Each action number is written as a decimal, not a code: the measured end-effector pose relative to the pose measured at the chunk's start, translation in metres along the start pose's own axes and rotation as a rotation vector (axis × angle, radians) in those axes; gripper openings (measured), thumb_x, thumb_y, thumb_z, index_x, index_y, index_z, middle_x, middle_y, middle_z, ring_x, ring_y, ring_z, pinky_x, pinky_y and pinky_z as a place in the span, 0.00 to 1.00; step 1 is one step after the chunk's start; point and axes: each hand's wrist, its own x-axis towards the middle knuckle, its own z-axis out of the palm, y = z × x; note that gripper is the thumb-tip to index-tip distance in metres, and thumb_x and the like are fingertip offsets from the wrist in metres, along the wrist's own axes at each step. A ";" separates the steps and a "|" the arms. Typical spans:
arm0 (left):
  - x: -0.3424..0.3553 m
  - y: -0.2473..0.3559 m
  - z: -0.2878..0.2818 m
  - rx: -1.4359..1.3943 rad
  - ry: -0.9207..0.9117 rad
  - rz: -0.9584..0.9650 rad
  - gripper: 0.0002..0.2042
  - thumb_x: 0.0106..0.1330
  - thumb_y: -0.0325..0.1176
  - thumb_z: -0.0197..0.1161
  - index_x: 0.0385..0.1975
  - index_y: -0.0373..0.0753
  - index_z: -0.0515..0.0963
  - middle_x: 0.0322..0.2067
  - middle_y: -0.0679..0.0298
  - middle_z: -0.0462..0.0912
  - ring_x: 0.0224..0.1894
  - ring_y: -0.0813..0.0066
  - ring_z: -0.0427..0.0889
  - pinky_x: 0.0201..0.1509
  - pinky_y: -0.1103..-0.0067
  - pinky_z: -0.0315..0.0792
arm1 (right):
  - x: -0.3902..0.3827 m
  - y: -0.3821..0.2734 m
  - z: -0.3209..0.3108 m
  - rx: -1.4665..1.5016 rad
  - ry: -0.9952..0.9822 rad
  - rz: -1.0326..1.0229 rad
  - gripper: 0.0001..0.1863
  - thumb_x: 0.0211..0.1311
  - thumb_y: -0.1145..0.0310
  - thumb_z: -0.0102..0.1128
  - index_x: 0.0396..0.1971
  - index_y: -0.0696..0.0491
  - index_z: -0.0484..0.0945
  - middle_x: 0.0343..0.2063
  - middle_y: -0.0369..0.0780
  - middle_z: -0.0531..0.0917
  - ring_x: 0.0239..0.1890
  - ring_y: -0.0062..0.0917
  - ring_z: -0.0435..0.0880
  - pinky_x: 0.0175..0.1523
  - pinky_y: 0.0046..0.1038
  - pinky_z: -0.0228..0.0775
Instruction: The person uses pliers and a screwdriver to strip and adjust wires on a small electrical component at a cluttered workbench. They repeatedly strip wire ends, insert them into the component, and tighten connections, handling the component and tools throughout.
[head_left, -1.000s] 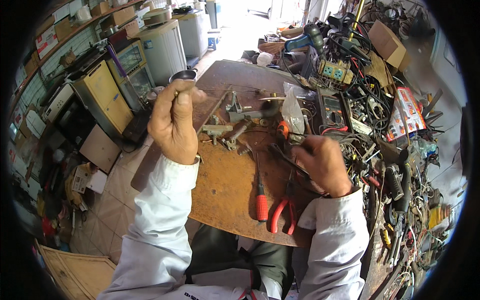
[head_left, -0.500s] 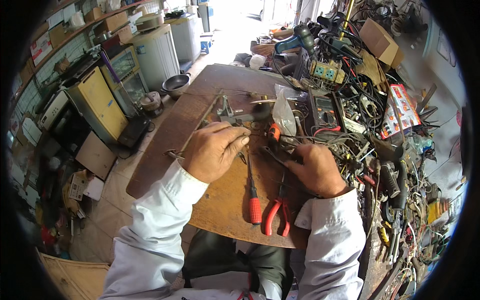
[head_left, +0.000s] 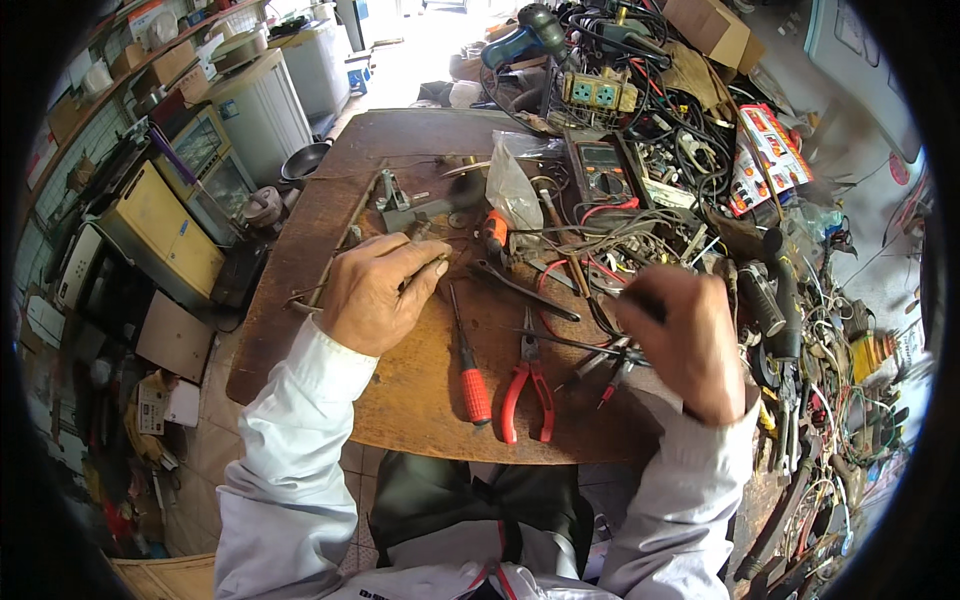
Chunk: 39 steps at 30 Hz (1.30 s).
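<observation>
Two bare hands work over a round wooden tabletop [head_left: 420,400] crowded with tools. At about 9 o'clock from the table's middle, the left hand [head_left: 375,290] rests knuckles-up on the wood, its fingers [head_left: 420,262] curled nearly shut around a small dark metal part [head_left: 436,266] that shows only at the fingertips; what kind of part it is cannot be told. At about 3 o'clock, the right hand [head_left: 685,340] is raised slightly and blurred, closed into a loose fist; a dark slender object [head_left: 640,303] juts from its upper left side, and whether the fingers truly clamp it cannot be told. Between the hands, at 6 o'clock from the table's middle, lie a red-handled screwdriver [head_left: 470,375] and, just beside it on the right, red-handled pliers [head_left: 527,385] with handles spread toward the person. A dark long-nosed tool [head_left: 525,290] lies slanted above them, near the left fingertips. At 12 o'clock stand a small grey metal vise [head_left: 400,205], a clear plastic bag [head_left: 512,190] whose contents cannot be made out, and a dark multimeter [head_left: 600,175] with red leads. From 1 to 4 o'clock a tangle of wires [head_left: 700,180] and assorted tools overflows the table's edge. A cardboard box [head_left: 715,25] sits at 1 o'clock at the far rim; its contents are hidden.
</observation>
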 end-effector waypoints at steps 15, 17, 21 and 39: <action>0.002 -0.002 0.002 -0.357 -0.002 0.187 0.08 0.60 0.23 0.68 0.39 0.35 0.84 0.33 0.57 0.86 0.35 0.64 0.86 0.37 0.74 0.79 | -0.052 -0.041 0.064 -0.390 -0.339 -0.026 0.30 0.50 0.43 0.68 0.35 0.60 0.81 0.31 0.48 0.81 0.29 0.42 0.85 0.33 0.40 0.78; 0.003 0.000 0.000 -0.353 -0.006 0.230 0.08 0.59 0.23 0.68 0.38 0.35 0.84 0.33 0.58 0.86 0.36 0.64 0.86 0.38 0.74 0.79 | -0.056 -0.042 0.065 -0.388 -0.350 0.005 0.32 0.48 0.43 0.69 0.37 0.60 0.81 0.33 0.48 0.80 0.31 0.43 0.85 0.35 0.40 0.78; 0.004 -0.002 0.000 -0.366 0.019 0.290 0.08 0.60 0.22 0.68 0.38 0.35 0.85 0.32 0.59 0.86 0.36 0.64 0.85 0.39 0.74 0.78 | -0.056 -0.035 0.074 -0.361 -0.312 -0.009 0.30 0.46 0.49 0.67 0.38 0.62 0.79 0.34 0.52 0.79 0.33 0.45 0.84 0.37 0.41 0.78; 0.004 -0.008 0.001 -0.207 0.237 0.160 0.07 0.60 0.24 0.69 0.36 0.32 0.84 0.33 0.56 0.85 0.33 0.65 0.86 0.34 0.77 0.79 | -0.012 0.014 0.044 0.711 -0.646 0.412 0.14 0.61 0.69 0.64 0.42 0.63 0.80 0.25 0.33 0.80 0.26 0.16 0.73 0.30 0.22 0.64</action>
